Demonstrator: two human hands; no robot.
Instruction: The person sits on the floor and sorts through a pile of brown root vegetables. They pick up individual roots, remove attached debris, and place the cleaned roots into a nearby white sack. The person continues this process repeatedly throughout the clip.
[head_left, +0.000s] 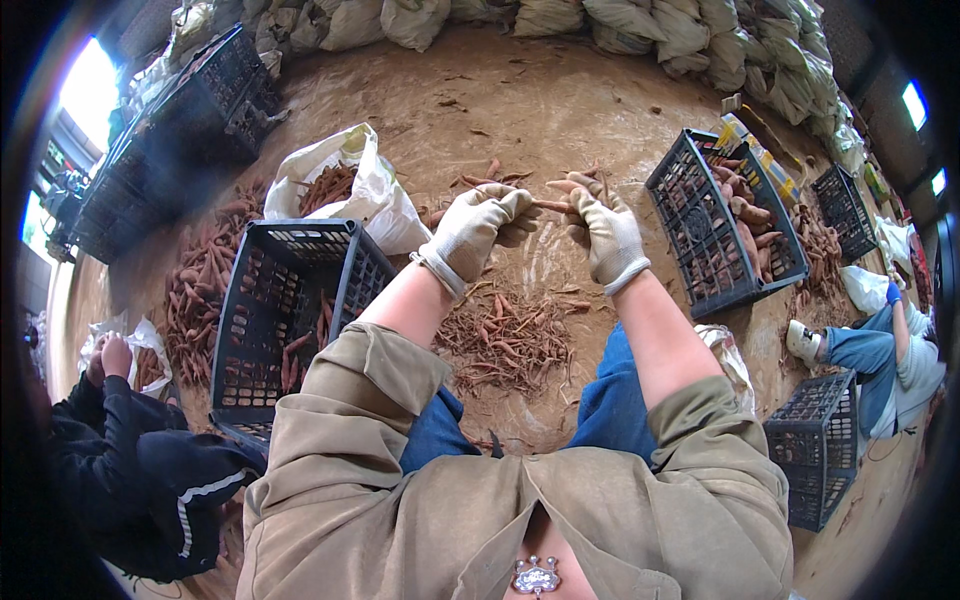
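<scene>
Both of my hands wear pale knit work gloves and are raised in front of me. A thin sweet potato root (553, 205) spans the gap between them. My left hand (487, 217) pinches one end of it, and my right hand (606, 225) grips the other. Another slender sweet potato (562, 185) pokes out from the fingers of my right hand. Beneath, on the dirt floor between my knees, lies a pile of small sweet potatoes and root scraps (510, 341). A few more sweet potatoes (491, 176) rest on the ground just beyond my hands.
At left stands a black plastic crate (300, 232) with some sweet potatoes inside; behind it is a white sack (386, 206) of thin roots. A tilted crate (697, 217) full of sweet potatoes is at right. People (135, 465) sit on both sides. Stacked sacks (622, 26) line the back.
</scene>
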